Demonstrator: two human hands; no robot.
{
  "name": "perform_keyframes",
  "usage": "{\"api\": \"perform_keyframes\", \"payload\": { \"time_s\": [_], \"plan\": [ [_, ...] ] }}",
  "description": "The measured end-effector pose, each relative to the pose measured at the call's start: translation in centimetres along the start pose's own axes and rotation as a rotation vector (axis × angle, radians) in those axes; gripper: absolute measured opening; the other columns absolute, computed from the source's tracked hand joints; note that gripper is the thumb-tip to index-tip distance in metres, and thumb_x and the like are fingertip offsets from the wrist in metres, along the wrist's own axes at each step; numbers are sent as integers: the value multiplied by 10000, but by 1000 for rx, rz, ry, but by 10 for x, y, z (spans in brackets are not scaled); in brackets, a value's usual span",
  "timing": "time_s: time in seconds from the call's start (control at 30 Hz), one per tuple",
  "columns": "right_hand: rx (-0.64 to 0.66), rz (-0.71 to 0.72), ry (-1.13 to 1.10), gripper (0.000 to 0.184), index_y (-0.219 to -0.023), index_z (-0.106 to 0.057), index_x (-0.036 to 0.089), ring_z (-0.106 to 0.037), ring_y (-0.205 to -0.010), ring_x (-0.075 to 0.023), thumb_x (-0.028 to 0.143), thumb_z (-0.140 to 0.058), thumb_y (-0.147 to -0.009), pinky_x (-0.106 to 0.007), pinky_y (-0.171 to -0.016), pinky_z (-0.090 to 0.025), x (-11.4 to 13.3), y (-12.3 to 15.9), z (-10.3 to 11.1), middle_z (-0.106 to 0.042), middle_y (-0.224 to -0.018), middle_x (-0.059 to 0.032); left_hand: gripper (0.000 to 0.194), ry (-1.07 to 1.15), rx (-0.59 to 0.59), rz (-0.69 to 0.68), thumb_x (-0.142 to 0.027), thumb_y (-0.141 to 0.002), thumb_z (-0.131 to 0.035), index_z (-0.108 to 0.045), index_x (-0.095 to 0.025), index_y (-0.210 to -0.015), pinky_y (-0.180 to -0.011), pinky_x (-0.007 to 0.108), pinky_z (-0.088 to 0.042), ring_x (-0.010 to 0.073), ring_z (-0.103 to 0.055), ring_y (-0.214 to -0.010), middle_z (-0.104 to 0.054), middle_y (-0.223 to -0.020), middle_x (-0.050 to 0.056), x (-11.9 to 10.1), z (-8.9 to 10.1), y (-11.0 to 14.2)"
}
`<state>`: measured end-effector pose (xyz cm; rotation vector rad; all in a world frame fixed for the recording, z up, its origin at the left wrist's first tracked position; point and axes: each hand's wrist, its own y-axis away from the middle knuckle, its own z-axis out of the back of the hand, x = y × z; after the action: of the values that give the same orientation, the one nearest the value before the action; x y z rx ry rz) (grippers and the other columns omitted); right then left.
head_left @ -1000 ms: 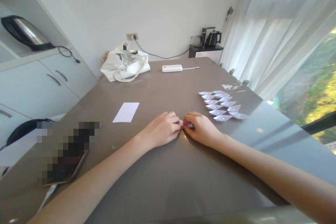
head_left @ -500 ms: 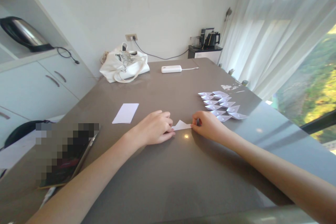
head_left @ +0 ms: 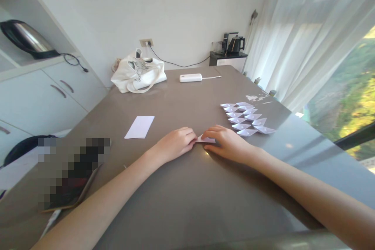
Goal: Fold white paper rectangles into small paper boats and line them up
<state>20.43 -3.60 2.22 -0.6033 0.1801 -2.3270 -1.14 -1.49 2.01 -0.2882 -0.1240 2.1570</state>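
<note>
A small folded piece of white paper (head_left: pixel 210 140) lies on the table between my two hands, partly covered by fingers. My left hand (head_left: pixel 181 143) is closed with its fingertips on the paper's left end. Over its right part reaches my right hand (head_left: pixel 227 143), the fingers stretched across the top and the thumb apart on the near side. Just beyond that hand, several folded white paper boats (head_left: pixel 245 117) stand in two rows. To the left lies a stack of blank white paper (head_left: pixel 140 127).
A dark-screened device (head_left: pixel 74 179), partly pixelated, is by my left forearm. At the back of the table (head_left: pixel 175 207) are a white bag (head_left: pixel 139 74) and a white power bank (head_left: pixel 190 78) with a short cable. Paper scraps (head_left: pixel 254 97) lie near the right edge.
My right hand has gone from pinching the paper's right end to lying over it, fingers stretched leftward. My left fingers have drawn closer together on the left end.
</note>
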Motion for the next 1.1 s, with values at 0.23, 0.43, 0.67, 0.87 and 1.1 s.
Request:
{"api": "perform_keyframes", "payload": {
  "time_s": [0.23, 0.43, 0.67, 0.87, 1.1],
  "plan": [
    [-125, -184, -241, 152, -839, -688, 172, -623, -707, -163, 228, -547, -837, -241, -643, -437, -4, -1, -1, -692, -760, -31, 129, 168, -253, 161, -162, -832, -515, -642, -141, -831, -677, 245, -429, 143, -573, -712, -630, -764, 37, -11, -2, -2],
    [-201, -330, -695, 202, -830, -665, 154, -639, -674, -175, 343, -644, -762, -258, -602, -475, -4, -5, -3, -698, -745, -39, 186, 577, -268, 362, -297, -825, -575, -693, -160, -783, -618, 227, -431, 129, -597, -615, -680, -680, 21, -19, -2, -5],
    [-196, -389, -961, 262, -719, -635, 154, -599, -595, -135, 411, -680, -725, -242, -559, -452, -8, -7, -6, -659, -657, -9, 252, 1205, -147, 440, -369, -789, -631, -702, -129, -812, -609, 230, -468, 127, -613, -605, -695, -694, 47, -22, -7, -8],
    [-210, -344, -1003, 258, -739, -622, 160, -602, -617, -128, 405, -700, -717, -246, -587, -472, -1, -7, -7, -646, -677, -5, 281, 1720, -174, 526, -317, -698, -750, -663, -132, -890, -687, 257, -522, 138, -666, -694, -711, -792, 46, -27, -12, -9],
    [-320, -374, -945, 253, -710, -531, 184, -619, -576, -140, 354, -718, -715, -257, -541, -498, 8, -4, -10, -612, -622, 12, 262, 1789, -221, 544, -297, -706, -751, -646, -116, -863, -724, 266, -543, 157, -683, -766, -709, -787, 60, -31, -12, -9]
  ]
}}
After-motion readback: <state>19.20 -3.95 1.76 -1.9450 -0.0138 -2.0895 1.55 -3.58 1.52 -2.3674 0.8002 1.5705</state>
